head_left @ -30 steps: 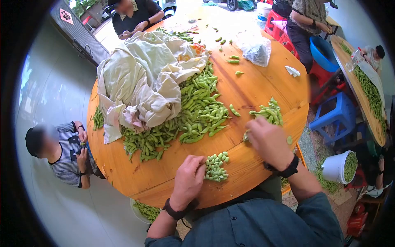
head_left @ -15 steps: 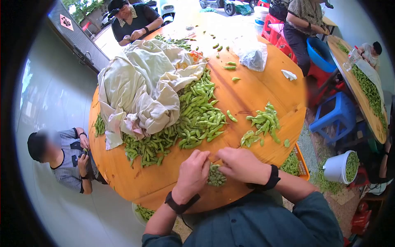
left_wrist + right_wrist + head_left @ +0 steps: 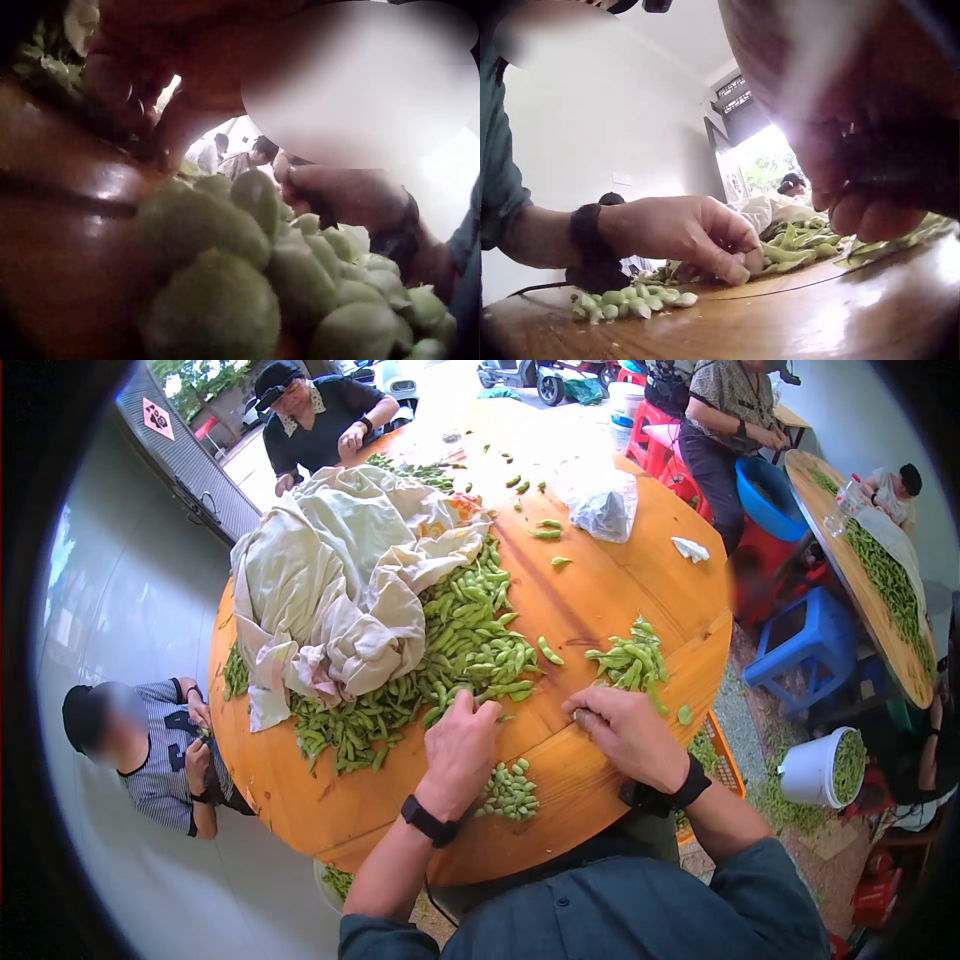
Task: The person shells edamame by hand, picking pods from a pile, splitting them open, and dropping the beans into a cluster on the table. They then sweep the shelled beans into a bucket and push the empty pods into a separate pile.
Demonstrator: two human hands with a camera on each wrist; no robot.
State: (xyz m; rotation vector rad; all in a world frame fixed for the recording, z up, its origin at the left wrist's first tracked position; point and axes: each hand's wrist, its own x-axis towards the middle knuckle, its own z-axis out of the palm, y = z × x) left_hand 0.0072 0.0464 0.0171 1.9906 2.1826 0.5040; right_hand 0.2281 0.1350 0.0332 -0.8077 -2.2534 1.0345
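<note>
The left hand [image 3: 460, 755] is at the near edge of the large heap of green pods [image 3: 460, 635], fingertips bent down to the tabletop; in the right wrist view its thumb and fingers [image 3: 742, 262] nearly meet beside pods [image 3: 787, 255]. Whether a pod is between them is unclear. Below it lies a cluster of shelled green beans [image 3: 508, 792], large in the left wrist view [image 3: 214, 307]. The right hand [image 3: 635, 735], fingers bent, hovers just in front of a smaller pile of pods or husks [image 3: 632, 658]; a small glint shows at its fingertips, its source unclear.
A crumpled cloth [image 3: 335, 580] covers part of the heap. Farther back are a plastic bag [image 3: 605, 510] and a white scrap [image 3: 690, 549]. Two people sit around the table [image 3: 640, 585]. An orange crate [image 3: 722, 755], blue stool [image 3: 805, 645] and white bucket [image 3: 812, 770] stand right.
The hands were together above the shelled beans half a second ago. They have parted, the left moving forward to the large heap and the right toward the smaller pile.
</note>
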